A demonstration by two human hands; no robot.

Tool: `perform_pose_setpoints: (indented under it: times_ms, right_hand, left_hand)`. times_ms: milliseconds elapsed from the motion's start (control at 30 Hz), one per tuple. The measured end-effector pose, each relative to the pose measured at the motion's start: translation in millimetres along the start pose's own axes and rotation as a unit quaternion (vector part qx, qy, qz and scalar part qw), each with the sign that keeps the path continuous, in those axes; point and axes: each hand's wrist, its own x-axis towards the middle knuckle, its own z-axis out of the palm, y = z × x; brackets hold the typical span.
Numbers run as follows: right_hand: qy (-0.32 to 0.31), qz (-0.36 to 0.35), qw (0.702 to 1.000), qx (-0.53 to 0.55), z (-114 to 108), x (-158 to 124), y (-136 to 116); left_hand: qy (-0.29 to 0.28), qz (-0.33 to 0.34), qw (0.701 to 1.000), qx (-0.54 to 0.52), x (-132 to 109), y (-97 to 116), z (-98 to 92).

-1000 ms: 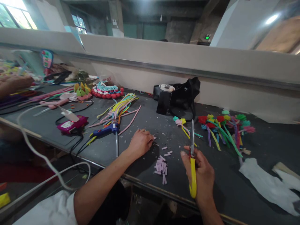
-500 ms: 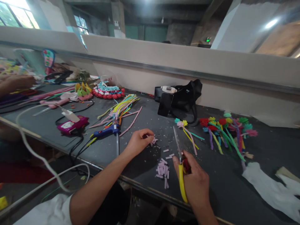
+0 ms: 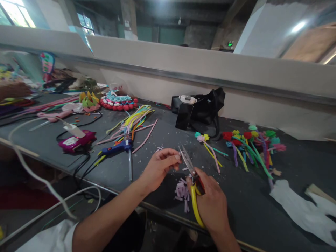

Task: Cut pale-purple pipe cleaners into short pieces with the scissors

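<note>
My left hand (image 3: 164,166) is closed in a pinch, with a small piece of pipe cleaner, mostly hidden, at its fingertips. In my right hand (image 3: 211,199) are scissors (image 3: 187,160) with yellow handles. Their blades are parted and point up and left, the tips close by my left fingertips. Below the blades lies a pile of short lilac pipe cleaner pieces (image 3: 181,190) on the dark table. A few more pinkish pieces (image 3: 159,149) show behind my left hand.
Long pipe cleaners (image 3: 136,119) and a blue glue gun (image 3: 115,147) lie left. Beyond them are a magenta box (image 3: 76,141) with a white plug, cables and a beaded item (image 3: 118,101). A black bag (image 3: 207,106), phone (image 3: 184,116), pipe cleaner flowers (image 3: 244,140) and white gloves (image 3: 296,206) also lie there.
My left hand has risen from the small pieces and moved right toward the scissors. My right hand has brought the scissors left, and the blades now meet the left fingertips closely.
</note>
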Motion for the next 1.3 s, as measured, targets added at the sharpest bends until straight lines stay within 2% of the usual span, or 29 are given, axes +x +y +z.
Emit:
perform_pose_setpoints:
  times_ms: [167,833,1300]
  right_hand:
    - [-0.015,-0.004,1.000,0.004,-2,0,-2]
    - [-0.055,0.027,0.998,0.021,-5,-2,-5]
    - [-0.008,0.037,0.994,0.104,7,-11,-2]
  left_hand:
    - [-0.008,-0.017,1.000,0.002,-5,0,6.2]
    - [0.003,0.018,0.997,0.072,-6,0,6.7]
    - [0.016,0.009,0.998,0.059,-8,-2,12.3]
